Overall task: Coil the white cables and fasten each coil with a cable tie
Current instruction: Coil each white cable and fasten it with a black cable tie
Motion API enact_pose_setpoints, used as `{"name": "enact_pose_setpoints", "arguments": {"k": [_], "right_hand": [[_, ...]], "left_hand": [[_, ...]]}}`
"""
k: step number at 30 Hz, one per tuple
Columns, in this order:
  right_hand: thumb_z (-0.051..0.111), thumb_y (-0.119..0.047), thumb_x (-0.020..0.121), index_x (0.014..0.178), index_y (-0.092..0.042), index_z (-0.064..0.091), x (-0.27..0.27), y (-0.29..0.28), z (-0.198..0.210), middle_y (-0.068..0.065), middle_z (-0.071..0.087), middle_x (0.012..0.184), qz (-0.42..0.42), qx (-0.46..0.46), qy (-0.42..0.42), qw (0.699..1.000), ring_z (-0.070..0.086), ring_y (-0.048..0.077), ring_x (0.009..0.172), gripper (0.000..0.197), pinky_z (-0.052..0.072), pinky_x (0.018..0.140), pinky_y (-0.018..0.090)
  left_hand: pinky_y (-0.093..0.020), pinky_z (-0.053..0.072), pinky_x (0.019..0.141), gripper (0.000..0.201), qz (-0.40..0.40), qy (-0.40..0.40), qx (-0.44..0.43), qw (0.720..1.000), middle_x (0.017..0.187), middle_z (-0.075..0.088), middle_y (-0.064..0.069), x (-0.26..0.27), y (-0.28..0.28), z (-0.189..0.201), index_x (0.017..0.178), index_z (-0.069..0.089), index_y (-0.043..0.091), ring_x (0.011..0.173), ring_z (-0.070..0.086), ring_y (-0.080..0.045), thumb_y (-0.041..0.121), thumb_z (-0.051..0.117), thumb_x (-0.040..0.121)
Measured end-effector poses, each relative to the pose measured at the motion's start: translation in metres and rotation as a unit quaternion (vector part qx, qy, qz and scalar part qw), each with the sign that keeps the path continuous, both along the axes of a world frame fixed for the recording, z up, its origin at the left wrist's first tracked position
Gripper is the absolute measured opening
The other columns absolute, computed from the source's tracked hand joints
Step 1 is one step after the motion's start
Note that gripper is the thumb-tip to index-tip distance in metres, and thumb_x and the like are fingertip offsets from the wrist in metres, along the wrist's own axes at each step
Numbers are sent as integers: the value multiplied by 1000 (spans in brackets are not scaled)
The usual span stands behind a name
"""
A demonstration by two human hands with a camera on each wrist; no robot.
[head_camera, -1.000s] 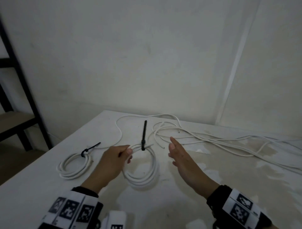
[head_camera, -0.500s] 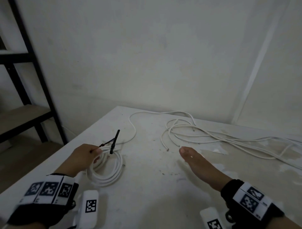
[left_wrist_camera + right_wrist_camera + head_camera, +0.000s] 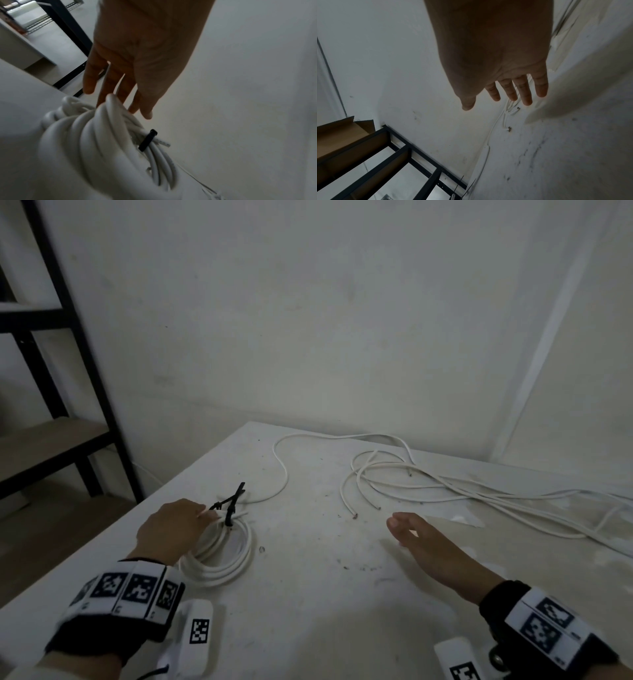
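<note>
Coiled white round cables, bound by black plastic cable ties, lie near the left edge of the scuffed white table. The left hand rests on them, fingers straight and relaxed. The right hand hovers flat, fingers extended, beside loose white cables.

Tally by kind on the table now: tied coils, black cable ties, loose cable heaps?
Tied coils: 2, overlapping
Black cable ties: 2
Loose cable heaps: 1
Total: 5
</note>
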State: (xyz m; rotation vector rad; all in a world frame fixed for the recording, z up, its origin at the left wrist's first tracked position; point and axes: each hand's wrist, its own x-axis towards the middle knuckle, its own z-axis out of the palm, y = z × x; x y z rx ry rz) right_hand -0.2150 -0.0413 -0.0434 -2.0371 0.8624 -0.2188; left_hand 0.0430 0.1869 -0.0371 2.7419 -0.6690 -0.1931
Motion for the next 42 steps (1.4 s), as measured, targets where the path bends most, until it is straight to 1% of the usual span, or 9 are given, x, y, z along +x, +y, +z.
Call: {"name": "enact_pose_setpoints", "arguments": {"k": [2,6,15,22,28,31,34,38,42], "right_hand": [[41,-49,92,135,-24,38,0,-6,0,-3,41,139,-1,-14,9,1000,42,9,114,50,30,95,25],[52,-40,90,131,-21,44,0,-25,-5,0,42,138,-2,-37,38,999,44,14,118,46,30,90,23],[53,-39,90,132,-15,42,-8,-73,-11,5,38,138,35,-147,135,979,41,18,125,49,30,97,23],[55,-38,89,132,-14,42,-25,-127,-9,8,37,139,-23,-210,153,965,37,25,127,51,31,103,31],[40,-31,95,136,-15,36,-41,-166,-10,9,34,142,-70,-224,203,951,33,28,129,45,30,102,33],[33,-34,90,133,-15,38,-45,-175,-17,9,38,136,-66,-246,204,945,36,28,123,47,33,98,33],[40,-19,93,129,-17,43,-44,-181,-22,8,43,131,-72,-258,189,945,38,27,120,37,34,97,33],[43,-14,91,101,-29,53,-47,-182,-25,0,51,111,-65,-276,190,940,45,22,110,20,33,87,30],[45,-7,90,86,-28,42,-56,-179,-24,-7,45,86,-33,-252,72,964,45,17,86,21,27,70,27]], "left_hand": [[-34,35,97,44,8,-22,-14,1000,134,52,-7,-8,-4,6,127,54,18,122,47,-26,44,39,95],[-33,40,92,38,-51,-60,-79,994,122,61,-6,-33,-27,21,122,58,18,112,54,-25,40,46,93],[-23,38,90,37,-167,-34,-34,985,125,59,3,-69,-107,20,124,55,24,115,53,-16,42,48,92],[-25,35,98,44,-184,54,0,981,135,50,-9,-80,-165,0,134,43,12,123,48,-21,34,43,97],[-29,39,87,42,-148,77,46,985,129,50,-16,-78,-204,-12,122,44,2,115,50,-28,34,45,95],[-31,40,86,53,-142,70,61,986,123,51,-16,-77,-221,-17,119,44,2,110,52,-29,47,44,92],[-35,42,91,57,-135,57,82,986,126,46,-16,-82,-234,-18,127,39,9,113,51,-32,51,45,90],[-32,41,87,44,-109,14,98,989,129,44,-11,-89,-244,-18,123,48,20,113,51,-29,49,44,91],[-32,41,88,50,-88,5,84,993,129,45,-10,-93,-251,-22,121,50,22,114,50,-29,58,40,89]]}}
